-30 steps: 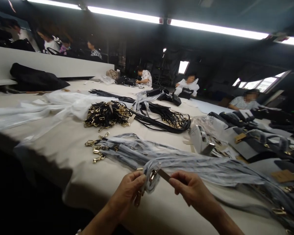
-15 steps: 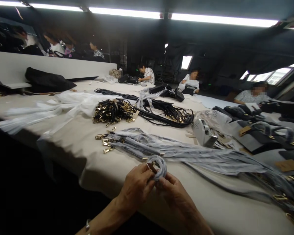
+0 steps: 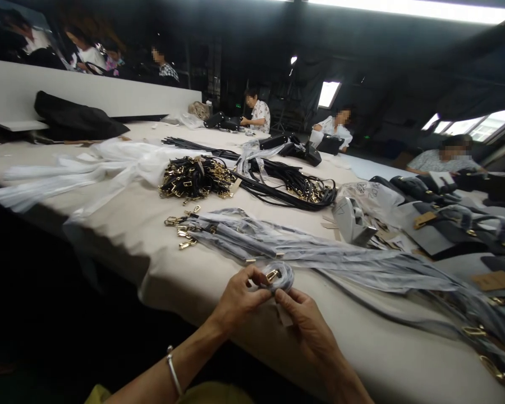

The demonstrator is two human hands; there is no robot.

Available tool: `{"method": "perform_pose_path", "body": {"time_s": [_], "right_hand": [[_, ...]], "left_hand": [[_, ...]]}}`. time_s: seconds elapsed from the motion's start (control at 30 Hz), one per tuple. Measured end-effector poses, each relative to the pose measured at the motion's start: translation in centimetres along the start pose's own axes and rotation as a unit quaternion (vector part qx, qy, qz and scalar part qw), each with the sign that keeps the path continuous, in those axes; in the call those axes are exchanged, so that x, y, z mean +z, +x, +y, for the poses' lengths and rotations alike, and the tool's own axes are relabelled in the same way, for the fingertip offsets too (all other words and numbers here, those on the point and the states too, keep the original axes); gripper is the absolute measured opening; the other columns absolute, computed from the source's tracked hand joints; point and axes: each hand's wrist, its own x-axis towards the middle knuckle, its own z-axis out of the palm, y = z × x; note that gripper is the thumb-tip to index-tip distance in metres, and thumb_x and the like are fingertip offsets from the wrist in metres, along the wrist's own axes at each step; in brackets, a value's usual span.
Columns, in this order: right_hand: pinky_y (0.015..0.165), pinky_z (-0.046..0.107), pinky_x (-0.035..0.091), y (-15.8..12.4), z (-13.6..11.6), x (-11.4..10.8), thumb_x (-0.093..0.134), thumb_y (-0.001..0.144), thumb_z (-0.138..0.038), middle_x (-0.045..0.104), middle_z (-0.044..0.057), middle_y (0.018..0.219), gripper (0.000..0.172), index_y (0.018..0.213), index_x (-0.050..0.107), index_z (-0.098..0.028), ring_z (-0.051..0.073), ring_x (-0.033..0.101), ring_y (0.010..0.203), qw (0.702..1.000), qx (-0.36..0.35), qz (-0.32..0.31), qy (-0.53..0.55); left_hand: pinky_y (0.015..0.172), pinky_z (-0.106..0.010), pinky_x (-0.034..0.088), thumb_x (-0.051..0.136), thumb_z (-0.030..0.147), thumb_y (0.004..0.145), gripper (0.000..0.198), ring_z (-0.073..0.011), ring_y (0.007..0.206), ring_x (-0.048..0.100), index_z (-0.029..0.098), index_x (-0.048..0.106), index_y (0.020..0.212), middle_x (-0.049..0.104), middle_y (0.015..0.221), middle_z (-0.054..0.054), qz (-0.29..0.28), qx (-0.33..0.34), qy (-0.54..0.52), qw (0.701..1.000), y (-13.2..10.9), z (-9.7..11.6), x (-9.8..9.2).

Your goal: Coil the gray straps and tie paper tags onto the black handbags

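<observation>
Both of my hands meet at the near edge of the cloth-covered table (image 3: 122,230). My left hand (image 3: 239,297) pinches a small coiled grey strap (image 3: 280,276) with a gold clasp on it. My right hand (image 3: 303,320) grips the same coil from the right and below, fingers closed on it. A small pale tag hangs under the coil. Just beyond lies a long bundle of grey straps in clear wrap (image 3: 320,258), its gold clasps (image 3: 180,230) at the left end.
A heap of black straps with gold hardware (image 3: 196,178) and longer black straps (image 3: 290,188) lie mid-table. Clear plastic bags (image 3: 88,168) spread at left. Dark bags and tags (image 3: 446,224) crowd the right. Several other people sit working at the far side.
The strap end held out by my right hand has been wound in; both hands now close on the tight coil. The view has shifted down and closer.
</observation>
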Motion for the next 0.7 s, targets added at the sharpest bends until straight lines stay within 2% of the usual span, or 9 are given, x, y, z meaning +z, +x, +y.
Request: {"method": "perform_pose_path", "body": {"time_s": [0.17, 0.27, 0.33, 0.43, 0.5, 0.6, 0.7], "right_hand": [[0.068, 0.027, 0.050, -0.1, 0.8, -1.2, 0.076, 0.079, -0.039, 0.070, 0.007, 0.096, 0.028, 0.097, 0.075, -0.018, 0.020, 0.061, 0.084, 0.994, -0.001, -0.050, 0.097], [0.074, 0.030, 0.051, -0.1, 1.1, -1.4, 0.081, 0.075, -0.036, 0.070, 0.008, 0.101, 0.036, 0.106, 0.074, -0.019, 0.020, 0.062, 0.086, 0.994, 0.012, -0.065, 0.090], [0.068, 0.026, 0.049, 0.1, 1.3, -1.1, 0.083, 0.072, -0.037, 0.069, 0.006, 0.092, 0.036, 0.103, 0.075, -0.019, 0.016, 0.059, 0.074, 0.996, 0.012, -0.043, 0.078], [0.056, 0.022, 0.041, 0.5, 1.7, -0.6, 0.086, 0.068, -0.036, 0.064, 0.001, 0.074, 0.033, 0.093, 0.077, -0.017, 0.010, 0.048, 0.059, 0.999, -0.011, 0.020, 0.049], [0.054, 0.021, 0.038, 0.6, 2.0, -0.4, 0.087, 0.065, -0.036, 0.061, -0.001, 0.068, 0.035, 0.092, 0.077, -0.016, 0.010, 0.045, 0.057, 0.998, -0.028, 0.052, 0.031], [0.051, 0.021, 0.036, 0.7, 2.5, -0.1, 0.087, 0.063, -0.040, 0.056, -0.003, 0.061, 0.036, 0.085, 0.075, -0.015, 0.010, 0.043, 0.055, 0.993, -0.048, 0.100, 0.026], [0.048, 0.021, 0.033, 0.7, 3.0, 0.4, 0.086, 0.061, -0.045, 0.046, -0.005, 0.054, 0.036, 0.069, 0.068, -0.015, 0.009, 0.038, 0.051, 0.985, -0.077, 0.144, 0.048]], "left_hand": [[0.067, -0.022, 0.042, 0.071, 0.024, 0.072, 0.013, -0.0143, 0.074, 0.055, 0.016, 0.064, 0.080, 0.064, 0.078, 0.000, 0.000, -0.010, -0.039, 0.999, 0.0, 0.2, 0.1], [0.067, -0.022, 0.043, 0.070, 0.019, 0.069, 0.012, -0.0138, 0.072, 0.056, 0.016, 0.064, 0.080, 0.063, 0.076, 0.001, -0.019, -0.022, -0.048, 0.998, 0.2, 0.5, 0.1], [0.068, -0.022, 0.043, 0.071, 0.019, 0.069, 0.012, -0.0140, 0.073, 0.056, 0.016, 0.063, 0.078, 0.063, 0.075, 0.001, -0.027, -0.014, -0.041, 0.999, 0.4, 0.7, 0.0], [0.073, -0.024, 0.043, 0.072, 0.023, 0.073, 0.011, -0.0158, 0.077, 0.057, 0.017, 0.063, 0.075, 0.063, 0.076, 0.000, -0.008, 0.038, 0.013, 0.999, 0.3, 0.9, 0.2], [0.076, -0.026, 0.043, 0.069, 0.025, 0.077, 0.009, -0.0171, 0.081, 0.057, 0.018, 0.064, 0.075, 0.064, 0.078, -0.001, 0.016, 0.079, 0.054, 0.995, 0.0, 0.9, 0.5], [0.076, -0.026, 0.043, 0.065, 0.017, 0.076, 0.002, -0.0173, 0.080, 0.057, 0.019, 0.063, 0.077, 0.064, 0.080, -0.002, 0.041, 0.115, 0.079, 0.989, -0.6, 1.1, 1.0], [0.071, -0.024, 0.043, 0.064, 0.012, 0.071, 0.009, -0.0158, 0.076, 0.057, 0.018, 0.062, 0.078, 0.063, 0.077, 0.000, 0.007, 0.100, 0.069, 0.993, -1.0, 1.6, 1.0]]}}
